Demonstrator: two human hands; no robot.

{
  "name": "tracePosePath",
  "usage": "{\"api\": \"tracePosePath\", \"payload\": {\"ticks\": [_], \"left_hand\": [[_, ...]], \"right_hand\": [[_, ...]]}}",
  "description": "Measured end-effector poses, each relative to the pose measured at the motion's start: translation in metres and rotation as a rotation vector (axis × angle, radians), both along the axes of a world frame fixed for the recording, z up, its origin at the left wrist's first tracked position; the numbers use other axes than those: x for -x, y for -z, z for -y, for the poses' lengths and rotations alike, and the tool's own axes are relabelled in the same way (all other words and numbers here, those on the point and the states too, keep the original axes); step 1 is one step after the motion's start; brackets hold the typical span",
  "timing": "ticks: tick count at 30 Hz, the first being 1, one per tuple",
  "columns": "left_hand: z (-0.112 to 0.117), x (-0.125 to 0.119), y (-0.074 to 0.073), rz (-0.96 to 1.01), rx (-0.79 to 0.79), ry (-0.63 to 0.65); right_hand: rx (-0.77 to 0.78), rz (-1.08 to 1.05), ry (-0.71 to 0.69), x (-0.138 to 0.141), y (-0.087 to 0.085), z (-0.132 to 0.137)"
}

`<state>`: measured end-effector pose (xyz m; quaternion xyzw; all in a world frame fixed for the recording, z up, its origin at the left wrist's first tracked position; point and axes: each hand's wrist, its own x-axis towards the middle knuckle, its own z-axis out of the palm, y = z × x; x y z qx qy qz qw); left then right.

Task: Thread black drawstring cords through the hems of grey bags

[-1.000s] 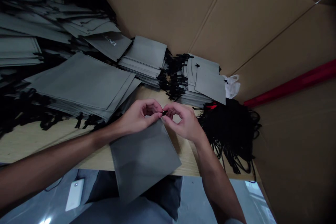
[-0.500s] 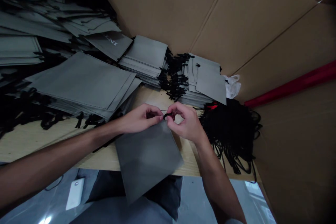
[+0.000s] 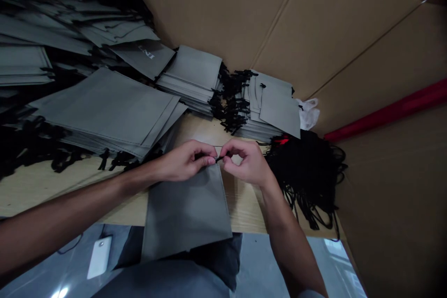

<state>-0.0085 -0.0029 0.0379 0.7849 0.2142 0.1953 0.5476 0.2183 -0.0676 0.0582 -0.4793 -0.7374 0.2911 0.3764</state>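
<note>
A grey fabric drawstring pouch hangs from my hands over the table's front edge, above my lap. At its upper right corner, a short black cord runs between my fingertips. My left hand pinches one end of this cord, close to the pouch's top edge. Pinched between thumb and fingers of my right hand is the other end, a little to the right. My fingers partly hide the cord, so I cannot tell whether it is knotted.
Stacks of grey pouches with black cord ends cover the table's left. Two smaller stacks, a left one and a right one, stand behind my hands. A heap of black cords lies right, by a cardboard wall and red strip.
The pouch has swung left and now hangs straighter beneath my hands. Both hands have stayed almost in place, still pinching the cord.
</note>
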Motion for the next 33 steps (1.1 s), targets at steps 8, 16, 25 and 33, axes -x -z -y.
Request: {"api": "tracePosePath", "payload": {"ticks": [8, 16, 25, 33], "left_hand": [[0.001, -0.001, -0.005, 0.092, 0.115, 0.058], [-0.002, -0.001, 0.0, 0.077, 0.057, 0.02], [-0.001, -0.002, 0.001, 0.022, 0.067, 0.054], [0.003, 0.003, -0.009, 0.033, 0.008, 0.17]], "right_hand": [[0.133, -0.222, -0.06, -0.008, -0.001, -0.002], [0.064, 0.038, -0.144, -0.012, -0.008, 0.001], [0.128, 0.126, -0.146, -0.02, -0.01, -0.002], [0.386, -0.143, -0.249, -0.024, -0.002, -0.003]]}}
